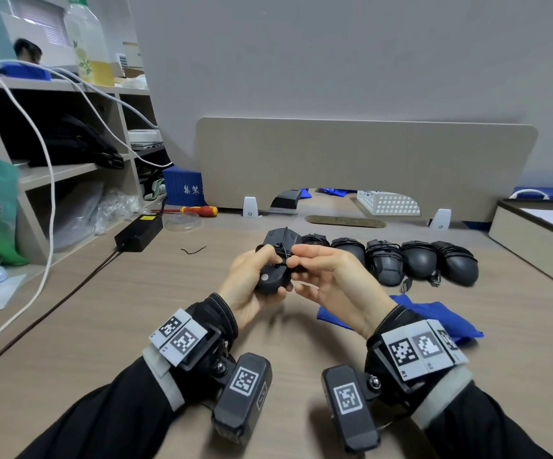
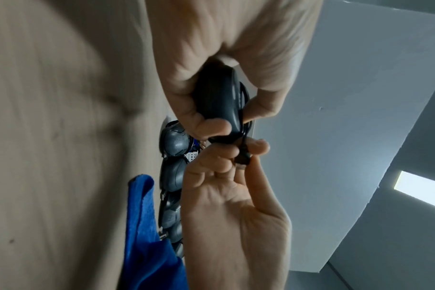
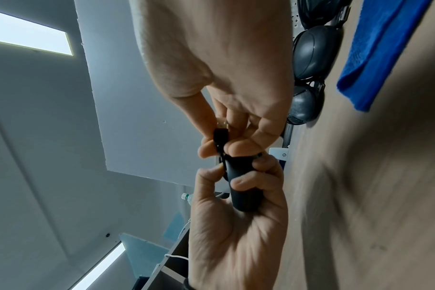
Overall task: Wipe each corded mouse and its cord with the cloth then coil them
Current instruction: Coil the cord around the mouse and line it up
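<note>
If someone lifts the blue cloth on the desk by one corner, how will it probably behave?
The blue cloth lies rumpled and folded on the desk, so it would likely hang limp. Its fuzzy surface, seen in the right wrist view, suggests it grips well and is not slippery. It seems light and will not roll.

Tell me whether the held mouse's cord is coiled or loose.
Coiled: the cord is wrapped around the mouse in the left hand; the right hand pinches its plug.

Wood-grain desk (image 1: 109,309) seen near; beige divider panel (image 1: 364,164) set at far edge. Grey wall (image 1: 334,54) behind. Open shelving (image 1: 70,167) placed left. Window with blinds (image 1: 42,23) far left. Ceiling light panels (image 3: 27,33) lit.
</note>
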Motion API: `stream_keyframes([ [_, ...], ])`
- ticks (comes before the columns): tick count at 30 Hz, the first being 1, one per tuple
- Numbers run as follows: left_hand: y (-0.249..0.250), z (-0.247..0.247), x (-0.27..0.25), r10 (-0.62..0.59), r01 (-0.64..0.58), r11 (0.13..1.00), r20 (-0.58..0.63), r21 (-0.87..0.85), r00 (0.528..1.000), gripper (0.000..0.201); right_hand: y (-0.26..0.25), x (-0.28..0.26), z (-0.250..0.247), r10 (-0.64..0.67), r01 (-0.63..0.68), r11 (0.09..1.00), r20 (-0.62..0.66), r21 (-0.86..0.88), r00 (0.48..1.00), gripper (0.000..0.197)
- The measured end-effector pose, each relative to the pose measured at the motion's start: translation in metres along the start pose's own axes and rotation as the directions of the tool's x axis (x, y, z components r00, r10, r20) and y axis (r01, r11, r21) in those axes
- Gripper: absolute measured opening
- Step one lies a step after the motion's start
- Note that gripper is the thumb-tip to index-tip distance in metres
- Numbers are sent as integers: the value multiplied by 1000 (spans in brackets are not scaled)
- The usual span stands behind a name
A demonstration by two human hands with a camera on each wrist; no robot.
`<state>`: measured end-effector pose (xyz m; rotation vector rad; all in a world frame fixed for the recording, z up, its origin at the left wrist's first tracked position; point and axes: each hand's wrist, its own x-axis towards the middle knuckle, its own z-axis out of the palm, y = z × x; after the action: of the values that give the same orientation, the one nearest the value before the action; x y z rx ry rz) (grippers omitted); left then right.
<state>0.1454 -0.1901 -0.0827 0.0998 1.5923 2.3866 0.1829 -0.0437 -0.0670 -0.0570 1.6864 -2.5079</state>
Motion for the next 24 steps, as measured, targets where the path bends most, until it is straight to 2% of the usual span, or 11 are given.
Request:
stream_keyframes([
  [3, 0, 2, -2, -20, 24, 998, 58, -63, 998, 21, 0, 2, -5, 2, -3, 1000, -58, -19, 998, 26],
  [6, 3, -1, -1, -60, 83, 980, 131, -180, 990, 38, 0, 5, -10, -14, 7, 997, -108, -72, 994, 30],
  [8, 4, -4, 0, -57, 94, 966, 156, -243, 986, 41, 1, 7, -11, -28, 11, 993, -142, -119, 990, 33],
  [10, 3, -5, 1, -21, 67, 959, 166, -275, 986, 41, 1, 7, -11, -32, 10, 991, -163, -137, 986, 34],
  [13, -2, -3, 5, 27, 3, 972, 126, -234, 992, 39, 0, 5, -9, -23, 2, 988, -135, -155, 991, 29],
  [15, -1, -4, 7, 56, -47, 983, 50, -176, 997, 38, 2, 3, -5, 4, -27, 978, -113, -205, 994, 27],
  [18, 3, -6, 9, 96, -99, 995, -102, -18, 990, 35, 6, 3, -1, 86, -94, 978, -47, -186, 995, 19],
  [20, 3, -10, 16, 145, -104, 978, -228, 181, 963, 37, 9, 3, 0, 139, -143, 969, -37, -203, 990, 30],
  [22, 1, -16, 29, 226, -77, 886, -281, 457, 933, 51, 11, 3, 0, 176, -175, 960, -16, -217, 984, 48],
  [24, -1, -21, 44, 240, -10, 751, -259, 660, 935, 61, 12, 2, 0, 191, -185, 958, 7, -220, 982, 51],
])
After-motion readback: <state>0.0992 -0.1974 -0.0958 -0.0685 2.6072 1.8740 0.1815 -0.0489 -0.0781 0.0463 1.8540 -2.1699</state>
